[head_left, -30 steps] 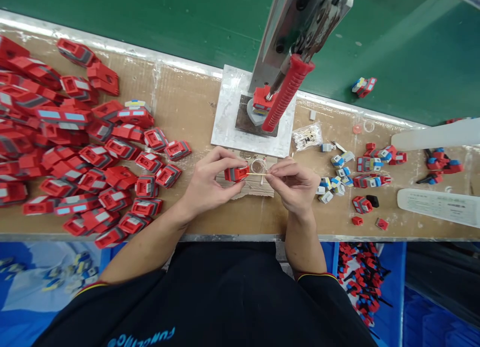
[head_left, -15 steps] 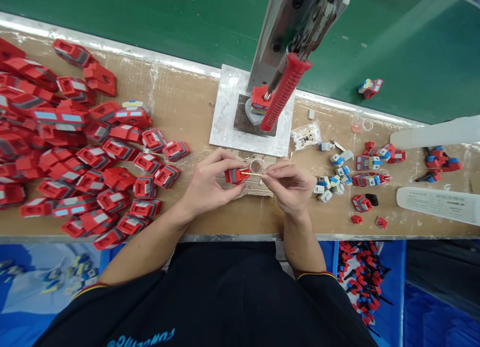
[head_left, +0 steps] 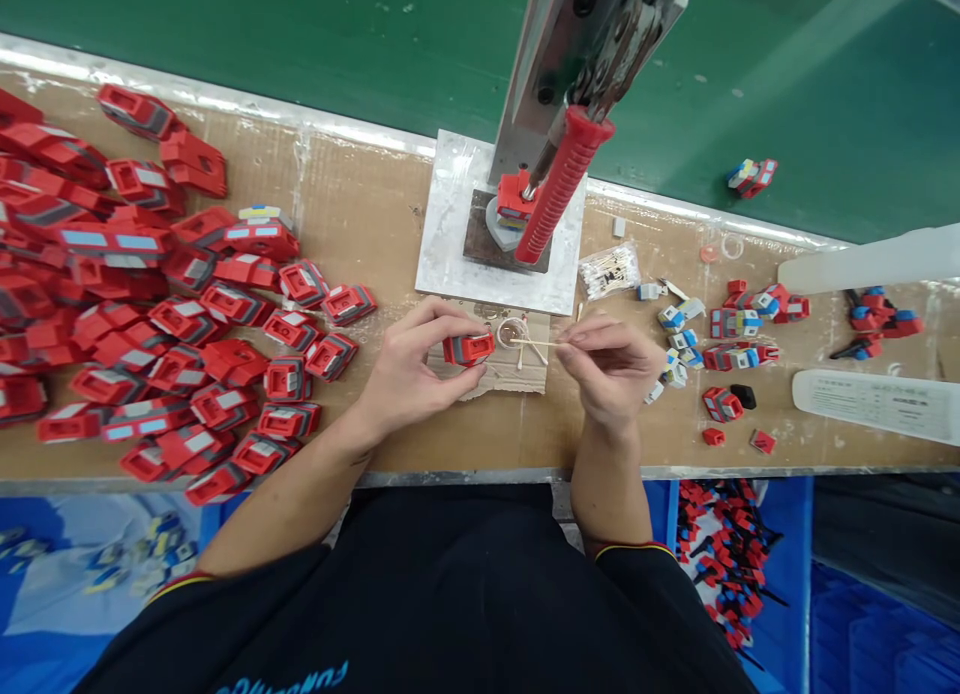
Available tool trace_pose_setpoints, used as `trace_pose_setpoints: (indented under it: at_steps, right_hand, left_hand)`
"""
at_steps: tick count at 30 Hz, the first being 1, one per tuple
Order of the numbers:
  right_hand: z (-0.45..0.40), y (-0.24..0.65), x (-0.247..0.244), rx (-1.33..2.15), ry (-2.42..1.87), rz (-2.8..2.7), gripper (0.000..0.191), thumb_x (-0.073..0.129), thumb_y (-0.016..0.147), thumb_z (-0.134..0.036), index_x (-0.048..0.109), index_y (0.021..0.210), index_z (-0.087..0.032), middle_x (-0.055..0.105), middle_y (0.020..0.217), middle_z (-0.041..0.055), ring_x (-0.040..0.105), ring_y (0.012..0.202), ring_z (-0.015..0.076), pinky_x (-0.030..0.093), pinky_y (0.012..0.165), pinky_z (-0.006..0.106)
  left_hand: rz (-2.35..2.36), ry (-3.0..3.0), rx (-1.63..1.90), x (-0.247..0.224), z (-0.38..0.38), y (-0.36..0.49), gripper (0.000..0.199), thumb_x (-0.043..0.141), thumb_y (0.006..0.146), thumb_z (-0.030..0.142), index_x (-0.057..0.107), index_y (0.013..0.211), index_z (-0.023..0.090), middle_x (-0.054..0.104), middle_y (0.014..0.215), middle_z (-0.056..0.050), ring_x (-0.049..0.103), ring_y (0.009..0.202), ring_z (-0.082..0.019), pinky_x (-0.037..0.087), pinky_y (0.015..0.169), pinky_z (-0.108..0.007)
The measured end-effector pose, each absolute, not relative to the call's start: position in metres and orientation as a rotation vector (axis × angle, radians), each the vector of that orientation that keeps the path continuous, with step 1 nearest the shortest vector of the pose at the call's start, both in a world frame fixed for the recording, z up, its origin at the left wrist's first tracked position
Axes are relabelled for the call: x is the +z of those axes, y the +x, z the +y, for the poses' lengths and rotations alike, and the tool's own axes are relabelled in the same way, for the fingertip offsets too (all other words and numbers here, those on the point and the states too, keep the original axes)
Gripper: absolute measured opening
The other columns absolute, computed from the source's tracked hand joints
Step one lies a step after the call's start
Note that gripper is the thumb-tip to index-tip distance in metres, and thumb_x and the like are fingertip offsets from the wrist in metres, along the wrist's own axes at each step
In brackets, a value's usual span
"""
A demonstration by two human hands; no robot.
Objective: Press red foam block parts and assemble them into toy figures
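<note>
Between the thumb and fingers of my left hand (head_left: 416, 364) is a red toy vehicle shell (head_left: 469, 349) with a grey band, its hollow side facing up. My right hand (head_left: 615, 364) pinches a thin cotton swab (head_left: 534, 342), which points left over a small round dish (head_left: 512, 332). The swab's tip is apart from the shell. Another cotton swab (head_left: 534, 352) leans by the dish on a piece of cardboard (head_left: 491, 379). Behind both hands, a hand press with a red handle (head_left: 564, 189) stands on a metal plate (head_left: 442, 244).
Many red shells (head_left: 180, 364) are heaped on the left. Right of the press lie a bag of swabs (head_left: 609, 271), small white-and-blue parts (head_left: 681, 339) and assembled red pieces (head_left: 735, 324). Two translucent bottles (head_left: 874, 404) lie at far right. A blue bin (head_left: 791, 574) of red-and-black parts sits below the table edge.
My right hand has moved right with the swab, drawing its tip off the red shell to above the dish. The left hand still holds the shell, almost in the same place.
</note>
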State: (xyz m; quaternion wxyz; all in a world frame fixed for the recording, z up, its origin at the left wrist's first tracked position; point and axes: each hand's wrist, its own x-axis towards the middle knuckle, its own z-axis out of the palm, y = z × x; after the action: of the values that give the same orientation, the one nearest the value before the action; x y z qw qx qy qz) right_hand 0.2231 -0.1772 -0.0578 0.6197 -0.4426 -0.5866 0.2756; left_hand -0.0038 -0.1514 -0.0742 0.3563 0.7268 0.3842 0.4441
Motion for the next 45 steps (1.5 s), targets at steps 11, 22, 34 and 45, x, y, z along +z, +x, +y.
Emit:
trace_pose_setpoints:
  at_steps: [11,22,34,45]
  right_hand:
    - [-0.169,0.240,-0.061,0.613,-1.243,-1.935,0.009,0.074,0.097,-0.033,0.077,0.103,-0.026,0.080,0.102,0.0043,0.073,0.087,0.0181,0.060,0.077,0.035]
    - [-0.236,0.341,-0.015,0.213,-2.012,-2.236,0.019,0.070,0.095,-0.025,0.077,0.113,-0.024,0.080,0.110,0.0100,0.067,0.101,0.0293,0.056,0.092,0.047]
    - [-0.222,0.270,-0.043,0.679,-1.282,-1.467,0.048,0.071,0.098,-0.028,0.053,0.141,-0.038,0.067,0.109,0.0009,0.076,0.091,0.0182,0.066,0.071,0.033]
    - [-0.193,0.207,-0.047,0.676,-1.097,-1.373,0.029,0.085,0.088,-0.032,0.070,0.112,-0.030,0.073,0.101,0.0036,0.073,0.096,0.0190,0.063,0.078,0.031]
  left_hand:
    - [0.958,1.708,1.185,-0.076,-0.147,-0.009,0.026,0.085,0.082,0.019,0.080,0.107,0.024,0.077,0.105,-0.003,0.075,0.097,-0.019,0.062,0.090,-0.035]
    - [0.989,1.400,1.187,-0.071,-0.146,-0.015,0.034,0.091,0.085,0.037,0.079,0.116,0.037,0.077,0.111,-0.002,0.077,0.101,-0.025,0.070,0.088,-0.049]
    - [0.824,1.318,1.185,-0.080,-0.156,-0.001,0.038,0.088,0.088,0.034,0.075,0.123,0.025,0.083,0.114,-0.007,0.083,0.100,-0.022,0.072,0.089,-0.035]
    - [0.763,1.199,1.059,-0.072,-0.159,-0.002,0.039,0.086,0.088,0.035,0.076,0.122,0.019,0.083,0.118,-0.011,0.083,0.104,-0.024,0.071,0.096,-0.036]
